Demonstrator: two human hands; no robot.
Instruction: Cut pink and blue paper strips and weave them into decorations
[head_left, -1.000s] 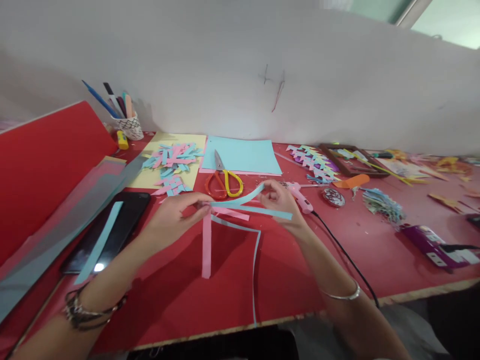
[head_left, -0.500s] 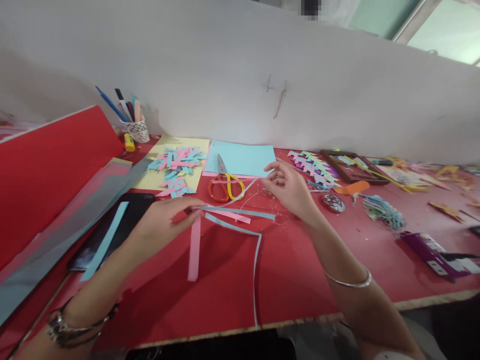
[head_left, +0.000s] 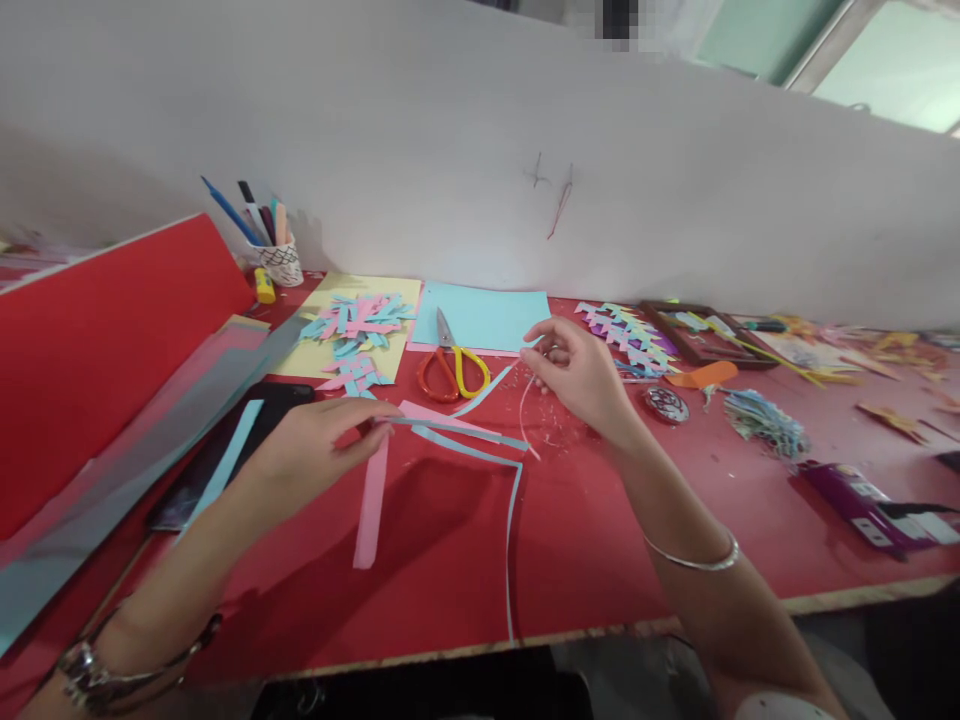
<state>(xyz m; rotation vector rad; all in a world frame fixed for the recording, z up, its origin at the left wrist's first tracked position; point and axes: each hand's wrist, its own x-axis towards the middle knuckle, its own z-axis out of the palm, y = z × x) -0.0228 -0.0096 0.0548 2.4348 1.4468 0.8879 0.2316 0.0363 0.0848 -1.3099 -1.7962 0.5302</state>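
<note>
My left hand (head_left: 334, 440) pinches paper strips between thumb and fingers, above the red table. A pink strip (head_left: 370, 510) hangs down from the pinch, and a blue-grey strip (head_left: 465, 430) reaches to the right. My right hand (head_left: 574, 370) is closed in a pinch. From its fingertips a thin pale paper strip (head_left: 526, 415) curves downward. A light blue strip (head_left: 484, 392) slants up close to those fingertips; whether they hold it too I cannot tell. Behind lie scissors (head_left: 454, 372) with red and yellow handles.
Woven pink-and-blue paper pieces (head_left: 360, 325) lie on a yellow sheet (head_left: 319, 345). A bent narrow blue strip (head_left: 512, 540) reaches the table's front edge. At left is a dark phone (head_left: 172, 505) with a blue strip on top; at right, a purple box-like object (head_left: 874, 510).
My left hand has shifted slightly left with its strips. The long strip curving between both hands has dropped away from the left hand, and a thin pale strip now hangs from my right fingertips.
</note>
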